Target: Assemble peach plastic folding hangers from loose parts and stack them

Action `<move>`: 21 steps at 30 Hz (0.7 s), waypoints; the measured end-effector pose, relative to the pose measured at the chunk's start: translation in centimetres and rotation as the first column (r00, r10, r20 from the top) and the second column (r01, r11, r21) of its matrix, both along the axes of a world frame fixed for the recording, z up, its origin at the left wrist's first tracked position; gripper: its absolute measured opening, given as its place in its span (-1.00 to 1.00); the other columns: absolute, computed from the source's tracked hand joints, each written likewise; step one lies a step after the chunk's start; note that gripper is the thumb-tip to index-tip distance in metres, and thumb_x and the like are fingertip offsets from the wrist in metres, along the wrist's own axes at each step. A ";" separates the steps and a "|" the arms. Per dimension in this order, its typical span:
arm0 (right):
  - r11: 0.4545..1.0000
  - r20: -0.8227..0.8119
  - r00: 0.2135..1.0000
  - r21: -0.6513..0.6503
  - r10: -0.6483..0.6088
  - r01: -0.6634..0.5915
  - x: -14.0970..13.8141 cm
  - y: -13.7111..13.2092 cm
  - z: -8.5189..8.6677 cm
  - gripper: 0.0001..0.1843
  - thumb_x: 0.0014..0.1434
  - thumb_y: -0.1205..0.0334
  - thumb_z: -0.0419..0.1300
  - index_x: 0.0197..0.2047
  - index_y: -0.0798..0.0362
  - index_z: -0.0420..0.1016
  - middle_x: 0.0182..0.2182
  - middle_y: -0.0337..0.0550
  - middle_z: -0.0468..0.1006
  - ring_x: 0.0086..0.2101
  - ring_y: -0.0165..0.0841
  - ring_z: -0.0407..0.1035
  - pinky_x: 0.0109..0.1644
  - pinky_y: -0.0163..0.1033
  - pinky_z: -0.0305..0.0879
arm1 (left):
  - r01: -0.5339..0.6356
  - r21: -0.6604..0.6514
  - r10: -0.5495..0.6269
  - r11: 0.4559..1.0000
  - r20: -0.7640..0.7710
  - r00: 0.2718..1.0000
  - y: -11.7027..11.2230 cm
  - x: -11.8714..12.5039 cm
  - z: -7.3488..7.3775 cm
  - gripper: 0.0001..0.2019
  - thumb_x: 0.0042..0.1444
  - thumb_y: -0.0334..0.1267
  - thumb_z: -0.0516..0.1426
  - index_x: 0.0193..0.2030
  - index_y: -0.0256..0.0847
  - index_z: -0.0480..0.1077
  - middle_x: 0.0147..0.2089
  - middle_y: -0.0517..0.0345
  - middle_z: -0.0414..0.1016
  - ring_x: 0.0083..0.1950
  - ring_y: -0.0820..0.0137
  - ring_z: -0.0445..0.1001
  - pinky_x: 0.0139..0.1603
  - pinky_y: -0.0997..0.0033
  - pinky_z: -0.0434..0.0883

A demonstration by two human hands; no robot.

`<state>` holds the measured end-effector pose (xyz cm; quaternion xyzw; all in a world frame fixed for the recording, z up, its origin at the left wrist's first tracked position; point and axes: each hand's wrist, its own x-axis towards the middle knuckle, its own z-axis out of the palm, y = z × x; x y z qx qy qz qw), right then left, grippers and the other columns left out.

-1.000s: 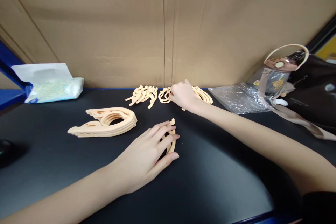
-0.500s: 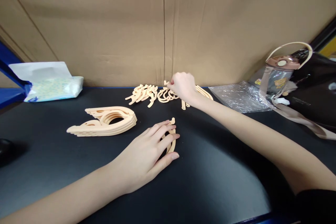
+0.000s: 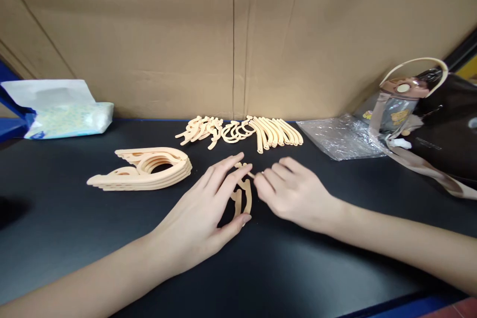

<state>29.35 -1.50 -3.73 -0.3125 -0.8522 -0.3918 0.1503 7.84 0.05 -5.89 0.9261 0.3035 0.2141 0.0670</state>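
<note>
My left hand (image 3: 206, 201) rests over curved beige plastic hanger pieces (image 3: 248, 196) on the black table, its fingers at their upper end and its thumb at the lower end. Just to the right, my right hand (image 3: 292, 189) is closed in a pinch on a beige hanger hook (image 3: 252, 175), mostly hidden by the fingers. The hook's visible tip points at the pieces under my left fingers. Left of my left hand lies a stack of folded beige hangers (image 3: 175, 174).
At the back lie short curved hanger parts (image 3: 201, 129), loose hooks (image 3: 233, 131) and a row of hanger arms (image 3: 278, 131). A clear plastic bag (image 3: 331, 134), a bottle (image 3: 398, 104) and a dark bag (image 3: 447, 129) stand right. A wipes packet (image 3: 70, 119) lies left.
My right hand has come back from the pile of hooks to beside my left hand, bringing a hook. The left hand stays on the hanger pieces, which now show slightly spread.
</note>
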 end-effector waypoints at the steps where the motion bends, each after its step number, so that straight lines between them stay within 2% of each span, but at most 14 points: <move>1: 0.999 -0.007 0.999 -0.020 0.037 -0.037 -0.1 -0.6 -0.5 -0.67 0.26 0.48 0.06 -0.47 0.09 0.51 -0.63 -0.20 0.42 -0.57 -0.34 0.26 -0.36 -0.17 0.18 | -0.002 0.014 0.002 1.000 -0.006 1.000 0.0 0.0 -0.1 -0.41 0.29 -0.10 0.07 0.40 -0.11 0.00 0.47 -0.07 0.01 0.45 0.07 0.06 0.36 -0.04 0.24; 3: 0.992 -0.040 0.994 -0.071 0.100 -0.102 -0.4 -1.1 -0.9 -0.66 0.28 0.46 0.05 -0.47 0.07 0.51 -0.60 -0.21 0.44 -0.55 -0.34 0.26 -0.34 -0.18 0.21 | 0.008 0.011 -0.008 1.000 -0.034 0.999 0.1 -0.1 -0.2 -0.44 0.31 -0.10 0.04 0.40 -0.11 0.04 0.48 -0.07 0.01 0.46 0.05 0.04 0.36 -0.08 0.24; 6: 0.975 -0.069 0.986 -0.153 0.154 -0.163 -0.5 -0.8 -0.6 -0.69 0.33 0.39 0.05 -0.42 0.07 0.51 -0.52 -0.19 0.51 -0.48 -0.35 0.32 -0.33 -0.19 0.21 | 0.000 -0.035 -0.003 0.999 -0.079 0.997 0.2 -0.2 -0.5 -0.49 0.34 -0.07 -0.01 0.37 -0.17 0.12 0.47 -0.11 0.04 0.44 0.04 0.09 0.34 -0.05 0.28; 9: 0.962 -0.148 0.982 -0.232 0.114 -0.146 -0.2 0.2 0.2 -0.66 0.38 0.23 0.03 -0.37 0.10 0.52 -0.40 -0.15 0.56 -0.41 -0.36 0.38 -0.32 -0.20 0.20 | -0.016 -0.056 0.011 0.998 -0.091 0.996 0.3 -0.2 -0.5 -0.51 0.35 -0.02 -0.02 0.32 -0.20 0.19 0.44 -0.12 0.10 0.40 0.06 0.18 0.32 -0.02 0.31; 10: 0.958 -0.183 0.981 -0.265 0.057 -0.105 0.1 0.7 0.5 -0.64 0.39 0.19 0.01 -0.36 0.11 0.52 -0.38 -0.14 0.57 -0.39 -0.36 0.40 -0.29 -0.21 0.21 | -0.016 -0.058 0.011 0.998 -0.089 0.996 0.3 -0.2 -0.5 -0.52 0.35 -0.01 -0.03 0.31 -0.18 0.19 0.44 -0.10 0.11 0.39 0.07 0.20 0.32 -0.01 0.30; 12: 0.929 -0.220 0.964 -0.365 -0.147 0.059 0.9 2.2 1.2 -0.66 0.38 0.16 0.01 -0.30 0.10 0.53 -0.35 -0.15 0.57 -0.31 -0.32 0.44 -0.21 -0.21 0.23 | -0.012 -0.066 0.006 0.998 -0.084 0.996 0.3 -0.2 -0.5 -0.53 0.36 -0.01 -0.04 0.32 -0.14 0.18 0.44 -0.06 0.12 0.38 0.10 0.21 0.32 0.01 0.30; 13: 0.888 -0.223 0.932 -0.427 -0.287 0.171 1.5 3.2 1.6 -0.71 0.35 0.14 0.04 -0.26 0.08 0.53 -0.31 -0.15 0.58 -0.27 -0.30 0.45 -0.19 -0.21 0.22 | -0.009 -0.072 0.003 0.997 -0.078 0.997 0.3 -0.2 -0.5 -0.53 0.36 -0.02 -0.04 0.33 -0.12 0.17 0.44 -0.04 0.12 0.38 0.12 0.21 0.32 0.03 0.29; 14: 0.824 -0.230 0.872 -0.494 -0.433 0.279 2.1 4.3 2.0 -0.75 0.33 0.14 0.07 -0.21 0.05 0.53 -0.26 -0.16 0.59 -0.23 -0.29 0.46 -0.19 -0.23 0.22 | -0.006 -0.078 0.001 0.997 -0.072 0.997 0.3 -0.2 -0.5 -0.54 0.36 -0.03 -0.04 0.34 -0.10 0.17 0.44 -0.02 0.11 0.38 0.12 0.21 0.32 0.04 0.30; 15: 0.792 -0.237 0.832 -0.514 -0.502 0.331 2.7 5.4 2.4 -0.76 0.33 0.15 0.06 -0.14 0.06 0.52 -0.23 -0.14 0.60 -0.24 -0.28 0.46 -0.23 -0.22 0.21 | -0.004 -0.082 -0.002 0.997 -0.065 0.998 0.3 -0.3 -0.5 -0.54 0.36 -0.04 -0.04 0.34 -0.09 0.16 0.44 -0.01 0.11 0.38 0.13 0.21 0.32 0.06 0.30; 17: 0.746 -0.243 0.774 -0.537 -0.584 0.394 3.9 7.9 2.8 -0.74 0.33 0.16 0.05 -0.08 0.07 0.50 -0.20 -0.08 0.61 -0.24 -0.24 0.47 -0.27 -0.22 0.20 | 0.000 -0.084 -0.005 0.996 -0.052 0.999 0.3 -0.3 -0.6 -0.52 0.36 -0.04 -0.04 0.35 -0.09 0.15 0.45 -0.02 0.11 0.38 0.12 0.21 0.32 0.07 0.30; 19: 0.693 -0.229 0.722 -0.566 -0.652 0.446 5.0 10.0 2.9 -0.75 0.29 0.25 0.07 -0.04 0.10 0.50 -0.15 -0.02 0.61 -0.19 -0.21 0.48 -0.26 -0.22 0.21 | 0.000 -0.082 -0.004 0.997 -0.044 0.999 0.3 -0.4 -0.7 -0.52 0.36 -0.04 -0.05 0.37 -0.10 0.13 0.44 -0.03 0.11 0.38 0.12 0.21 0.32 0.07 0.29; 21: 0.635 -0.199 0.682 -0.607 -0.704 0.479 5.7 11.7 2.8 -0.73 0.24 0.26 0.13 -0.01 0.11 0.49 -0.17 -0.01 0.63 -0.19 -0.19 0.48 -0.25 -0.22 0.22 | 0.000 -0.083 -0.004 0.997 -0.044 0.999 0.3 -0.4 -0.7 -0.52 0.36 -0.04 -0.06 0.36 -0.10 0.14 0.44 -0.03 0.11 0.37 0.13 0.22 0.32 0.06 0.29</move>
